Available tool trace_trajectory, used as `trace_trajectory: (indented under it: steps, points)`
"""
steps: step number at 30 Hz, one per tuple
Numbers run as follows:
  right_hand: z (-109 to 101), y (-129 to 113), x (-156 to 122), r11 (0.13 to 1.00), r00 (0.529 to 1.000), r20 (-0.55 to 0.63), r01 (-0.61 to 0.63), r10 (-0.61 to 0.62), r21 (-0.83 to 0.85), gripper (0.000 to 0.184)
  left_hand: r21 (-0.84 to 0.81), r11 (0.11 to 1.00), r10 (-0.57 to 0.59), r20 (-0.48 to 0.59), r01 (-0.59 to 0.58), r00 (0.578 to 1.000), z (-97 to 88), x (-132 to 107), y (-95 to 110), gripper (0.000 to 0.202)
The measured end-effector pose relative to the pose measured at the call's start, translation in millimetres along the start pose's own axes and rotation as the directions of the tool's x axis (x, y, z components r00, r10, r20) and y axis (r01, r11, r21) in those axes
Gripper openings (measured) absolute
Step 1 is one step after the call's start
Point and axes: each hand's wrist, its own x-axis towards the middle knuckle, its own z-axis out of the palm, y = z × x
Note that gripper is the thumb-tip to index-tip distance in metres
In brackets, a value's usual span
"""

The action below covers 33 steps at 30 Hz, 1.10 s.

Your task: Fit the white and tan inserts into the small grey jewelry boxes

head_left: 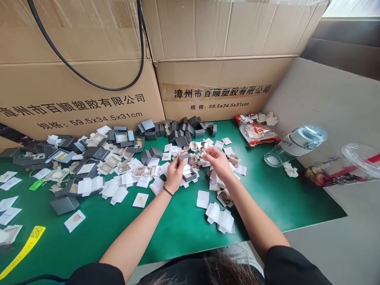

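Observation:
In the middle of the head view, my left hand (175,174) is closed around a small dark grey box (190,176) with its lid raised and something white inside. To the right, my right hand (218,160) pinches a small crumpled pale insert (204,147), apart from the box. White folded papers (218,215) and brownish-white inserts (225,198) lie around both hands. Left of my left hand are more white cards (140,200) and loose inserts (113,163).
Dark grey boxes (64,204) are heaped along the back and left of the green table (118,233). Large cardboard cartons (208,75) stand behind. On the right are a red snack packet (257,132), a clear bottle (292,146) and a plastic cup (350,162). A yellow strip (25,251) lies front left.

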Motion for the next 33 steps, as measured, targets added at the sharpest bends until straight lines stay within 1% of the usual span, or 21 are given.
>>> trace_trajectory:
  steps: [2,4,7,10,12,14,16,18,20,22,27,31,33]
  points:
    - [4.0,-1.2,-2.7,1.000,1.000,0.015,0.019,-0.018,-0.009,0.028,0.014,0.999,0.044,-0.071,-0.043,0.997,-0.7,1.4,0.0,0.042]
    - [8.3,-1.3,-5.2,1.000,0.998,0.055,0.018,-0.017,-0.014,0.027,0.025,0.997,0.075,-0.097,-0.073,0.992,-0.7,1.5,1.7,0.043]
    - [13.4,1.5,-7.2,0.999,0.992,0.123,0.023,-0.019,-0.028,0.026,0.025,0.997,0.068,-0.081,-0.066,0.994,-0.9,1.3,3.3,0.044]
    - [16.5,7.3,-7.1,0.998,0.985,0.169,0.053,-0.045,-0.045,0.026,0.036,0.997,0.065,-0.053,-0.063,0.997,-2.8,2.7,0.4,0.033]
    - [18.3,11.7,-7.6,0.993,0.977,0.202,0.092,-0.075,-0.078,0.026,0.065,0.992,0.112,-0.053,-0.108,0.992,-4.7,3.8,-2.3,0.031]
    - [20.5,15.6,-9.2,0.978,0.965,0.231,0.156,-0.121,-0.139,0.025,0.124,0.977,0.179,-0.055,-0.171,0.982,-6.5,4.4,-4.0,0.033]
    - [23.1,18.1,-11.9,0.945,0.949,0.259,0.238,-0.178,-0.224,0.025,0.216,0.951,0.237,-0.046,-0.222,0.971,-7.9,4.2,-4.2,0.040]
    - [25.5,19.2,-14.9,0.893,0.931,0.283,0.319,-0.232,-0.316,0.024,0.324,0.913,0.278,-0.043,-0.250,0.960,-8.9,3.9,-3.4,0.050]
    - [27.5,19.3,-17.3,0.841,0.913,0.310,0.377,-0.267,-0.387,0.025,0.414,0.869,0.311,-0.036,-0.269,0.950,-9.5,3.8,-2.6,0.058]
    - [28.5,19.3,-18.5,0.800,0.899,0.331,0.415,-0.288,-0.434,0.026,0.471,0.831,0.348,-0.021,-0.298,0.937,-9.8,4.0,-1.9,0.062]
    - [27.0,18.5,-17.9,0.721,0.877,0.371,0.468,-0.306,-0.511,0.028,0.553,0.745,0.426,0.037,-0.373,0.904,-10.4,4.4,0.7,0.066]
    - [23.4,14.4,-17.5,0.651,0.847,0.444,0.517,-0.293,-0.556,0.026,0.568,0.708,0.455,0.089,-0.420,0.886,-10.6,4.5,2.2,0.072]
    - [21.8,12.0,-17.7,0.629,0.839,0.474,0.525,-0.269,-0.573,0.024,0.573,0.701,0.450,0.106,-0.425,0.887,-10.6,4.4,2.2,0.075]
